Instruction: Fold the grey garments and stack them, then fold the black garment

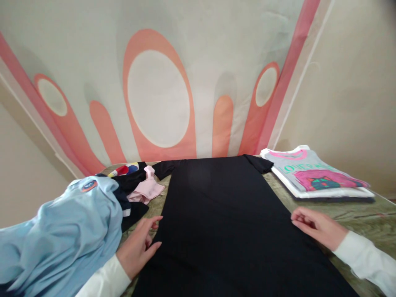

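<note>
A black T-shirt point(222, 222) lies spread flat over the middle of the table, its short sleeves at the far edge and its lower part running out of view at the bottom. At its left side is my left hand point(139, 245), thumb and fingers apart, fingertips by the cloth's edge and nothing held. My right hand point(320, 226) is at the opposite side, with thumb and fingertips brought together at the T-shirt's right edge. The cloth there stays flat; how much of it is between the fingertips is hard to see.
A crumpled light blue garment point(83, 231) lies at the left, beside a pink cloth point(147, 189) and dark clothing point(125, 183). Folded shirts point(318, 173) are stacked at the right, a grey one with pink print on top. A printed backdrop point(201, 82) stands behind the table point(361, 222).
</note>
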Demonstrator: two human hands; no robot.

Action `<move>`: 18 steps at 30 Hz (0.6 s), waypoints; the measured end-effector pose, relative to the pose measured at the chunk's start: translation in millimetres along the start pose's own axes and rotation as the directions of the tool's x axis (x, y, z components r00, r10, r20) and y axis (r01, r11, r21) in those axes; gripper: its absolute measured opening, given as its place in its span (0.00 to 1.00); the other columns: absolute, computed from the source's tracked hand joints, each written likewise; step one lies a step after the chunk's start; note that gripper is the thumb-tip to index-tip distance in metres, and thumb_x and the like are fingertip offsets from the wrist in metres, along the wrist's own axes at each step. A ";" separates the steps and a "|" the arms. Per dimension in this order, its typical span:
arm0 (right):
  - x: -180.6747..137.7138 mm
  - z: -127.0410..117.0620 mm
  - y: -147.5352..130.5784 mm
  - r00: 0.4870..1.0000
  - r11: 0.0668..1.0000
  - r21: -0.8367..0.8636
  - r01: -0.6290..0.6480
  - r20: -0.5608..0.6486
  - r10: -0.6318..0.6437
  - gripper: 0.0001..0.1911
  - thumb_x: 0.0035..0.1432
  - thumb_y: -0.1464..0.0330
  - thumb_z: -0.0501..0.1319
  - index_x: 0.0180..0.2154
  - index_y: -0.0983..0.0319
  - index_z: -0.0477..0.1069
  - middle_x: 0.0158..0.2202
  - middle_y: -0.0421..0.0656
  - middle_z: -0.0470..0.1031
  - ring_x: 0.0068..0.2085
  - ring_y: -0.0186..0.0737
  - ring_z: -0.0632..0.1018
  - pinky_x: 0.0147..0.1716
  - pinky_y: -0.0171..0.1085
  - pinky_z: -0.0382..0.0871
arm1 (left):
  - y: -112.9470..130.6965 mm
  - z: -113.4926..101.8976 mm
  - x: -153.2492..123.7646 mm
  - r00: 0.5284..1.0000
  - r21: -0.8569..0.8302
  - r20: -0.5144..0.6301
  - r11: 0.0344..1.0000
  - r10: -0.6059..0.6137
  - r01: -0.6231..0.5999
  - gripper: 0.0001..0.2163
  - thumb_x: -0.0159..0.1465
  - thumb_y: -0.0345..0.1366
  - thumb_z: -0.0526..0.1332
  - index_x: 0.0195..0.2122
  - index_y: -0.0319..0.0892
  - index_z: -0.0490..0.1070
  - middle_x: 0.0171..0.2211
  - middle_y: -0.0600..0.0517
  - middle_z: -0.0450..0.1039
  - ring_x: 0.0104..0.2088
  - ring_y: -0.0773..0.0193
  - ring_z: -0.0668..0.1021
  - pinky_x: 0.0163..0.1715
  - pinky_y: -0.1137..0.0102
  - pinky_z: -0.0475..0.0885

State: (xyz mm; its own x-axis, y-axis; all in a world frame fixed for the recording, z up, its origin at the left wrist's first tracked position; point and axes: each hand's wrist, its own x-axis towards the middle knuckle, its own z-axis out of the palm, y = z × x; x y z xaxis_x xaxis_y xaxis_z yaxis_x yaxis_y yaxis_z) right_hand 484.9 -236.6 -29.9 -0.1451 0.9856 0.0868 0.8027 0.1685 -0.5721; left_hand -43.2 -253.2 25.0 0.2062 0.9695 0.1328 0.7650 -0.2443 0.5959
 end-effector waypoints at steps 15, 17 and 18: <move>-18.9 -7.9 2.6 0.987 0.998 -0.019 -0.058 0.150 0.061 0.07 0.45 0.66 0.56 0.26 0.59 0.57 0.17 0.33 0.60 0.18 0.29 0.62 0.19 0.31 0.54 | 24.3 -9.9 -29.1 0.998 -0.036 -0.043 0.998 -0.048 0.047 0.25 0.58 0.41 0.54 0.57 0.50 0.49 0.49 0.47 0.60 0.30 0.65 0.73 0.27 0.73 0.73; -19.2 -10.0 1.7 0.986 0.998 -0.056 -0.035 0.162 0.044 0.07 0.44 0.69 0.56 0.24 0.59 0.56 0.17 0.33 0.59 0.18 0.29 0.61 0.19 0.31 0.53 | 20.1 -16.8 -31.4 1.000 0.042 -0.028 0.999 -0.007 0.008 0.26 0.57 0.41 0.55 0.57 0.51 0.49 0.50 0.47 0.60 0.34 0.63 0.74 0.31 0.73 0.73; -19.3 -10.9 1.0 0.985 0.997 -0.073 -0.024 0.169 0.036 0.07 0.44 0.70 0.56 0.23 0.60 0.56 0.16 0.33 0.59 0.18 0.29 0.61 0.19 0.31 0.52 | 17.7 -18.8 -32.6 1.000 0.085 -0.014 0.996 0.026 -0.024 0.26 0.57 0.40 0.56 0.57 0.51 0.51 0.50 0.48 0.61 0.38 0.61 0.74 0.34 0.72 0.73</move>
State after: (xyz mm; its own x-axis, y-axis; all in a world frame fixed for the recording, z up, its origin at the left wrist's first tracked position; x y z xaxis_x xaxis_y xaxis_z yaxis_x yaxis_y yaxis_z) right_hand 494.8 -255.3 -23.2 -0.2122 0.9745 -0.0731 0.8458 0.1457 -0.5132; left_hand -47.8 -288.7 46.0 0.2171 0.9631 0.1594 0.8087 -0.2689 0.5231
